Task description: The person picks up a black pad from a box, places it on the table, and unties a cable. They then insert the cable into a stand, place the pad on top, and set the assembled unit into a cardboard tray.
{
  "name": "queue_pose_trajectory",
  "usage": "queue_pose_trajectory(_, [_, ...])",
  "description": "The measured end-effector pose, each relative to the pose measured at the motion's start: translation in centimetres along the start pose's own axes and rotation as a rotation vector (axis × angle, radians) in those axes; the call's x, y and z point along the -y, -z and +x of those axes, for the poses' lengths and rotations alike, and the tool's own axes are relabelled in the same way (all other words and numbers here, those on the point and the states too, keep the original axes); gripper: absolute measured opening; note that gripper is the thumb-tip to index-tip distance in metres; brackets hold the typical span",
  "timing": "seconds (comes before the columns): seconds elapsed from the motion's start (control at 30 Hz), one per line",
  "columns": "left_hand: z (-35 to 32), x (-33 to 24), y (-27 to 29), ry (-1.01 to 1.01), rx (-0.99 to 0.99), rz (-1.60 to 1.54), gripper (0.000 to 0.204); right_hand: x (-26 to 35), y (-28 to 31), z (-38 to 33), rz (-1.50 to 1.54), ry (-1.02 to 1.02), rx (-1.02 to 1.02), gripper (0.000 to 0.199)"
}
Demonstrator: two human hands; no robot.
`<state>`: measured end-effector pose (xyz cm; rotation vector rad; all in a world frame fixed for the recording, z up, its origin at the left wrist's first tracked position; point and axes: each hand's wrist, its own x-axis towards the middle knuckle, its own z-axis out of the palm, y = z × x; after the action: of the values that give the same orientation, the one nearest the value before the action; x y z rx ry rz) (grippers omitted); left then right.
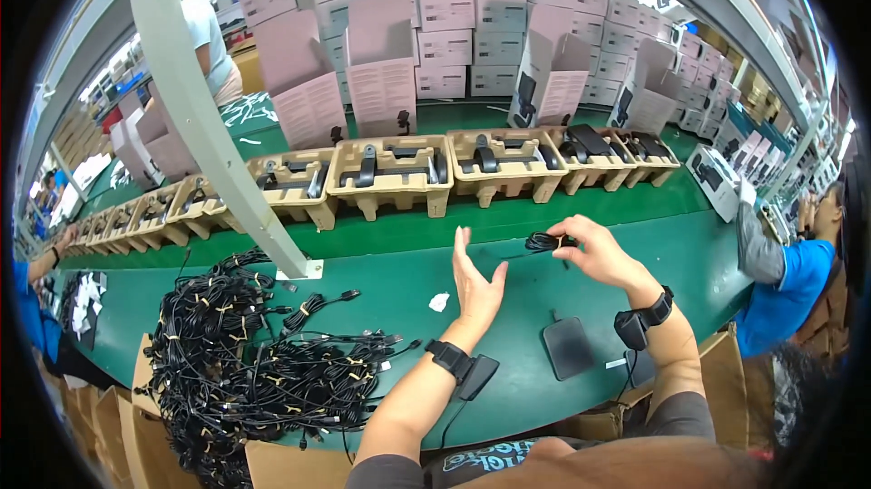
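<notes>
A black coiled cable (542,241) tied with a light band hangs from my right hand (601,255), whose fingers are pinched on it over the green table. A thin loose end of the cable reaches left towards my left hand (478,282). That hand is held up with thumb and fingers apart, seemingly gripping nothing. Below the hands lie a small crumpled white scrap (438,302) and a flat black rounded pad (569,348). A large heap of black tied cables (209,335) fills the table's left side, with one cable bundle (308,310) beside it.
Molded brown trays (390,182) with black parts stand in a row beyond the table. White boxes (445,13) are stacked behind them, some with raised flaps. A grey post (204,117) rises at left. A person in blue (798,276) works at right; another is at far left.
</notes>
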<state>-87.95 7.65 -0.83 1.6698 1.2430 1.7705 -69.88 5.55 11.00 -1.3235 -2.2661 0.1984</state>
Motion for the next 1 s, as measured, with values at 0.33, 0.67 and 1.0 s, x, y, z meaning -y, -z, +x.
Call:
queue_pose_trajectory(0.33, [-1.3, 1.2, 0.2, 0.805, 0.828, -1.258, 0.038, 1.8, -5.8, -0.2, 0.116, 0.033, -0.110, 0.045])
queue_pose_trajectory(0.67, [0.0, 0.5, 2.3, 0.937, 1.263, -0.845, 0.028, 1.6, -3.9, -1.0, -0.165, 0.456, 0.334, 0.059])
queue_pose_trajectory(1.0, [-0.3, 2.4, 2.0, 0.845, 0.859, -0.990, 0.034, -0.4, -4.0, -0.8, -0.118, 0.179, 0.183, 0.027])
